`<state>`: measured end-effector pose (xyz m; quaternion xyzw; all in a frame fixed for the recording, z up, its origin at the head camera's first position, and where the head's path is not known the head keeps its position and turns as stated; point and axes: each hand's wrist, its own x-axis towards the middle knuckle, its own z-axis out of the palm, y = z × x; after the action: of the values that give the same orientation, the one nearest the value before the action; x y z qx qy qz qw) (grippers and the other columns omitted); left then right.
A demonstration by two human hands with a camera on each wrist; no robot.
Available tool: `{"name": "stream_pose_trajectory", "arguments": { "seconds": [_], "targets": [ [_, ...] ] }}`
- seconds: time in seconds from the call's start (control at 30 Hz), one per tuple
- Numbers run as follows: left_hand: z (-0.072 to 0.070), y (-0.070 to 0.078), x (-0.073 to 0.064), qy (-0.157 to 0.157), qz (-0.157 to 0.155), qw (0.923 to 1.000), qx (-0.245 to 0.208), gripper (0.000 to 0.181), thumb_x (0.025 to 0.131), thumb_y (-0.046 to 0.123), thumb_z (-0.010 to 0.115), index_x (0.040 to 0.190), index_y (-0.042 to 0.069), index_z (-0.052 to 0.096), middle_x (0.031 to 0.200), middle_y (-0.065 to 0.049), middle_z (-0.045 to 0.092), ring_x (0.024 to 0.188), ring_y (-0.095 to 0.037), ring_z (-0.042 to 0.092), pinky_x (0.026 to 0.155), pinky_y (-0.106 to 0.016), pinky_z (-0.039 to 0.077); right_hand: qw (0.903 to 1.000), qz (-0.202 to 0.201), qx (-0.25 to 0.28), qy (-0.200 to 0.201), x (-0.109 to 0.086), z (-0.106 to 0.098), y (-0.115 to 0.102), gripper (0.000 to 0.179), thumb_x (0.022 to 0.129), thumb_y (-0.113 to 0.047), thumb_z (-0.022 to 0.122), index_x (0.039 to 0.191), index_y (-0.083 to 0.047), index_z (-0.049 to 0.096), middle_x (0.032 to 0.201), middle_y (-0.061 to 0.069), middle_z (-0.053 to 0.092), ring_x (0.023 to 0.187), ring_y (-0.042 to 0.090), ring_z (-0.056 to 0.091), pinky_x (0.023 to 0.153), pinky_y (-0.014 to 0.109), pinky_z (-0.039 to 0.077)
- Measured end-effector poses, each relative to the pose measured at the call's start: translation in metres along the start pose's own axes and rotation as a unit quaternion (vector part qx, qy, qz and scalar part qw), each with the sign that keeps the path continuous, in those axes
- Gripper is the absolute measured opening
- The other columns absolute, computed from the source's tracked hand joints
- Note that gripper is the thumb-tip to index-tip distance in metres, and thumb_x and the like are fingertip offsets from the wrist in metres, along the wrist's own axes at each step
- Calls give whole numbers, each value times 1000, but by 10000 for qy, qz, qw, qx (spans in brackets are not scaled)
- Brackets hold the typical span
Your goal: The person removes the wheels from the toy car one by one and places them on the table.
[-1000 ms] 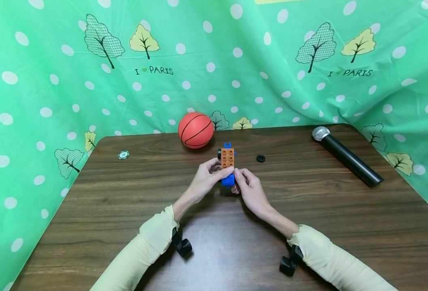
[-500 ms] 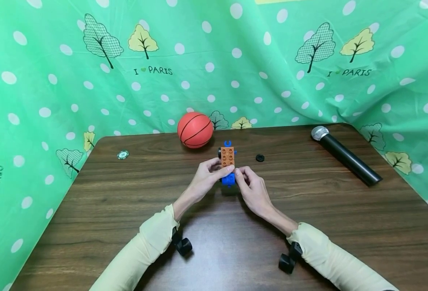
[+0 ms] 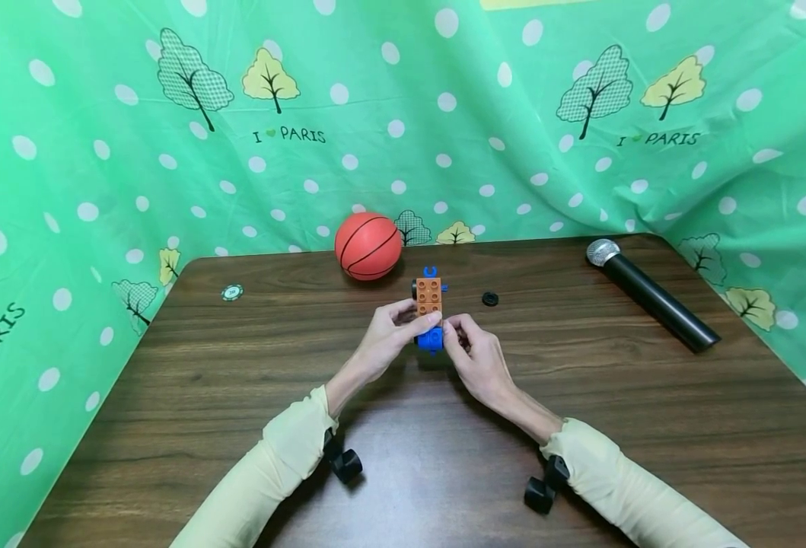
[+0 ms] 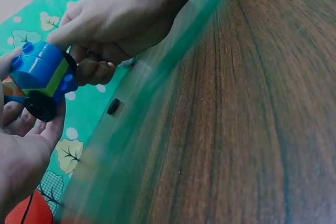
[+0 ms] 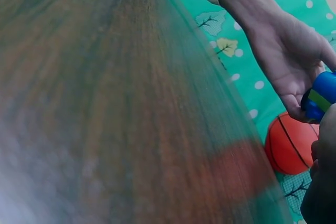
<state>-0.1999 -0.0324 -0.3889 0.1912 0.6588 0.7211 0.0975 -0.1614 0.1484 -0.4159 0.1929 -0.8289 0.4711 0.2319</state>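
Ball [image 3: 368, 246] behind toy [image 3: 429, 295] — chip [image 3: 232, 292] left, microphone [image 3: 654, 297] right

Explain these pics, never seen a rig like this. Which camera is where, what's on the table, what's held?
No robot here: a person works with two bare hands. The wide picture comes from a camera on the head, looking forward and down. The two tilted ones come from cameras worn on the left and right wrists, so the table looks slanted there.

On the table, in the head view, lie a chip, a ball, a small black wheel and a microphone. A green cloth hangs behind.

The left hand holds an orange and blue toy with black wheels; the right hand grips its blue end.
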Motion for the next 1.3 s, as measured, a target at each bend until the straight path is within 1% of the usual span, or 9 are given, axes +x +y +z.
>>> {"name": "stream_pose_trajectory", "arguments": {
  "seconds": [0.2,0.3,0.4,0.47,0.53,0.7,0.83,1.1,1.3],
  "targets": [
    [-1,1,0,-97,39,9999,-56,33,98,14,69,122,-9,66,104,-11,73,94,-15,67,84,-28,55,9990,-455,16,-16,-1,0,4,5,102,-3,58,101,-2,64,78,-2,60,67,7,53,57,23,43],
    [-1,1,0,-144,23,9998,-98,32,98,13,68,122,-9,66,104,-11,73,93,-15,67,86,-29,55,9986,-506,119,-71,-1,-1,5,6,101,1,59,102,-3,63,80,-1,62,70,8,55,59,24,45],
    [-2,2,0,-192,-85,9995,-246,33,99,13,67,124,-9,65,105,-12,73,94,-15,68,87,-29,55,9985,-507,174,-137,-1,-2,6,8,101,4,59,103,-3,63,81,-1,62,70,9,55,60,25,45],
    [-2,2,-1,-206,-149,9992,-318,34,99,12,67,125,-9,64,105,-12,73,94,-15,68,88,-29,56,9983,-516,202,-176,-1,-3,7,8,101,3,59,103,-3,64,81,-1,62,70,9,55,60,25,45],
    [-1,2,-1,-196,-134,9992,-317,33,99,12,67,125,-9,64,106,-12,73,94,-15,68,87,-29,56,9980,-563,219,-175,-1,-4,8,6,102,0,59,104,-1,64,81,-1,63,71,9,56,61,24,46],
    [1,-1,0,-98,35,9994,-326,31,99,10,66,124,-9,64,104,-10,73,94,-15,68,86,-29,55,9963,-824,246,-87,0,-5,13,9,104,-6,59,105,1,65,83,2,65,75,11,60,65,23,48],
    [3,-2,0,32,84,9994,-331,30,98,9,67,122,-9,65,102,-9,73,93,-14,68,85,-28,55,9948,-1003,201,-12,1,-5,16,11,104,-7,59,105,3,66,84,2,65,76,12,60,67,26,50],
    [6,1,0,301,49,9995,-90,29,98,15,70,117,-6,68,102,-10,73,94,-15,67,84,-28,55,9942,-1068,98,32,3,-5,17,10,103,-4,59,105,4,66,86,5,65,78,14,60,69,29,51],
    [6,3,0,360,-12,9993,19,29,97,16,71,117,-6,68,101,-9,73,93,-15,67,84,-28,54,9939,-1101,91,48,3,-4,15,8,102,1,59,105,5,65,88,4,65,78,15,60,68,32,52]
  ]
}}
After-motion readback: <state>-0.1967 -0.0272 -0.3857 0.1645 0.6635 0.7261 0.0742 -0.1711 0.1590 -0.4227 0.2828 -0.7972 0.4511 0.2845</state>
